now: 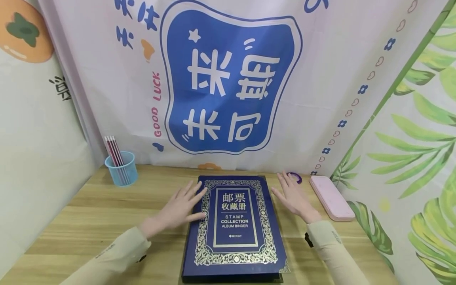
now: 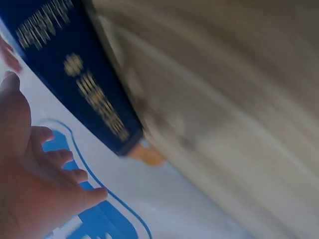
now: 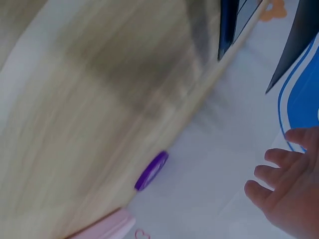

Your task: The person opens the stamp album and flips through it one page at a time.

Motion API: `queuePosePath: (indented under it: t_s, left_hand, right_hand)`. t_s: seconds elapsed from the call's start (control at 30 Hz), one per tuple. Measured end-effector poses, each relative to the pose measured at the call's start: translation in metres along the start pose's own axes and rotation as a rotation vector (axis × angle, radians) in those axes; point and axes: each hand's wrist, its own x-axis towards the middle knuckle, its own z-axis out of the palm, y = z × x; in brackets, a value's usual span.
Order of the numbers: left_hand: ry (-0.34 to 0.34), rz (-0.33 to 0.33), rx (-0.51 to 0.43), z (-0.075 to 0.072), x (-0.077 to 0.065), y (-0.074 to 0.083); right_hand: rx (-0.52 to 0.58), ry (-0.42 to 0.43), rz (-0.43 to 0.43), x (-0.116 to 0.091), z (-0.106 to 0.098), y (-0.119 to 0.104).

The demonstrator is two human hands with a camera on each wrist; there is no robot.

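A dark blue stamp album with silver ornament lies front cover up on the table. Its lettered spine shows in the left wrist view. Seen from the right wrist, the top cover stands a little apart from the lower part, leaving a gap at the edge. My left hand spreads its fingers over the album's left edge; whether they touch it I cannot tell. To the right of the album, my right hand has its fingers extended and holds nothing.
Pencils stand in a light blue cup at the back left. A purple ring-shaped roll lies behind my right hand. Farther right is a pink case. A printed cloth hangs along the table's back edge.
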Motion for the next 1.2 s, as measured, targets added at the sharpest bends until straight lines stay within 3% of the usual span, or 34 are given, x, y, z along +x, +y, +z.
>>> queuePosePath:
  t_s: [0.17,0.47,0.63,0.77,0.97,1.2]
  left_hand:
    - [-0.07,0.071,-0.077,0.006,-0.006,0.025]
    - [-0.182,0.188,-0.024,0.011,-0.018,0.058]
    - [-0.243,0.238,-0.079,0.009,-0.026,0.076]
    - [-0.222,0.296,-0.072,0.008,-0.033,0.087]
    - [-0.149,0.409,0.04,0.011,-0.041,0.096]
    - [-0.079,0.446,0.097,0.012,-0.044,0.097]
  right_hand:
    - [0.093,-0.009,-0.004,0.001,0.006,-0.009]
    - [0.177,-0.061,0.023,-0.001,0.014,-0.016]
    - [0.185,-0.074,0.015,0.0,0.017,-0.016]
    - [0.19,-0.078,-0.019,0.0,0.019,-0.016]
    - [0.202,-0.104,-0.033,0.001,0.023,-0.014]
    - [0.266,-0.096,-0.06,0.001,0.02,-0.016]
